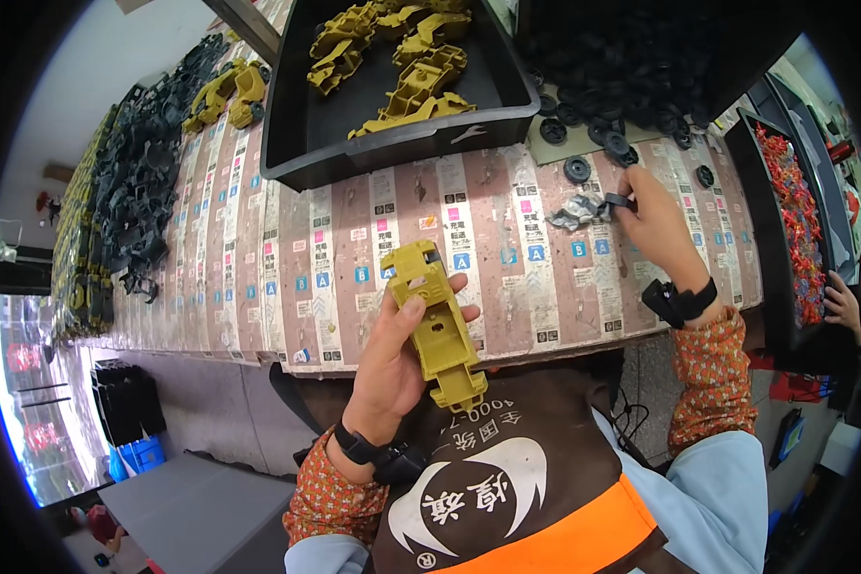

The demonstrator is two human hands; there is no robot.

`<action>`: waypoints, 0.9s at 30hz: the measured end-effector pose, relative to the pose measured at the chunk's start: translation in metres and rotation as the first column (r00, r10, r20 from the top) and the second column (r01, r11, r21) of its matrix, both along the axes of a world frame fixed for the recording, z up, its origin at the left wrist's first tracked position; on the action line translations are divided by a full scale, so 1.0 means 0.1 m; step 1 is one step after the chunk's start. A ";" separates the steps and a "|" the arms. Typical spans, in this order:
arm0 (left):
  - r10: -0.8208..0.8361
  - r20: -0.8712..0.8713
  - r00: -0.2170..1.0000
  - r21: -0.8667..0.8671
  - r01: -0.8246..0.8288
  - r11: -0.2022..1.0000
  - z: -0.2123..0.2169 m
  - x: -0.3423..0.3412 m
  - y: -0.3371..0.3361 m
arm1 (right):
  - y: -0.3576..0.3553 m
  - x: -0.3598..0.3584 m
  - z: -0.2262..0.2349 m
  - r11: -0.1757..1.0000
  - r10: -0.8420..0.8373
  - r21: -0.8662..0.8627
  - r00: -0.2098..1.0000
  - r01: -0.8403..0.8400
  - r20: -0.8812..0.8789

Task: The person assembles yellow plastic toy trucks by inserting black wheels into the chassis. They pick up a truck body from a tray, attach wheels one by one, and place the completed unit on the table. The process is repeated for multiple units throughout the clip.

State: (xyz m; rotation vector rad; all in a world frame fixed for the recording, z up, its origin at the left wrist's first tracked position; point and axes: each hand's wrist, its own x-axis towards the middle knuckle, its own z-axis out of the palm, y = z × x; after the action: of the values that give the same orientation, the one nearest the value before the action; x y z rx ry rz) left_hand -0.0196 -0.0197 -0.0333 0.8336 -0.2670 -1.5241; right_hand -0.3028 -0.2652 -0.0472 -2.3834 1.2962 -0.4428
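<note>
Evidently, the far left of the counter [349,263], covered in pinkish printed sheeting, served as storage: a long heap of dark-grey moulded plastic parts [143,182] lay there, with a few olive-yellow plastic pieces [222,98] just beside its far end. I judged they were kept out there so the stretch nearest me had working room.

Beyond my hands stood a black rectangular plastic tray [402,153] holding loose olive-yellow body shells [426,72], probably set there to be within easy reach.

Nearer me, my left grip [390,368] was closed around an olive-yellow plastic vehicle shell [443,346], thumb across its upper face and fingertips showing at its far side. The shell hung over the counter's near edge, tilted, with its open hollow turned up, I suppose to leave the inside reachable.

To its right, a small heap of crumpled-looking grey pieces [576,210] sat on the counter. At its right edge my right grip [658,225] was nearly closed, thumb and finger pinching a small dark-grey strip [621,202]; whether the strip was clear of the heap I could not tell. Just beyond lay loose black wheels [577,170], and at the far right a long black bin [758,196] held tangled red pieces [787,206].
</note>
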 end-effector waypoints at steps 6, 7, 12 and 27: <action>0.131 -0.105 0.986 0.058 -0.125 0.990 -0.10 0.05 0.04 | 0.53 0.04 0.08 0.986 0.117 -0.118 0.992 -0.121 -0.046; 0.136 -0.108 0.985 0.065 -0.129 0.989 -0.10 0.05 0.05 | 0.51 0.00 0.08 0.993 0.112 -0.037 0.994 -0.112 -0.016; 0.102 -0.046 0.994 0.067 -0.099 0.993 -0.09 0.03 0.03 | 0.47 -0.01 -0.08 0.987 0.074 -0.145 0.996 -0.065 0.054; 0.268 0.208 0.941 -0.046 -0.264 0.963 -0.01 -0.01 0.01 | 1.57 0.82 0.32 0.573 0.130 0.570 0.752 -0.588 0.646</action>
State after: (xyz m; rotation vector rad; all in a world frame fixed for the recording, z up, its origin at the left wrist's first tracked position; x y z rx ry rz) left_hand -0.0207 -0.0189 -0.0345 0.9796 -0.3110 -1.1795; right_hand -0.2213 -0.1078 -0.0150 -1.5519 0.4904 -0.3144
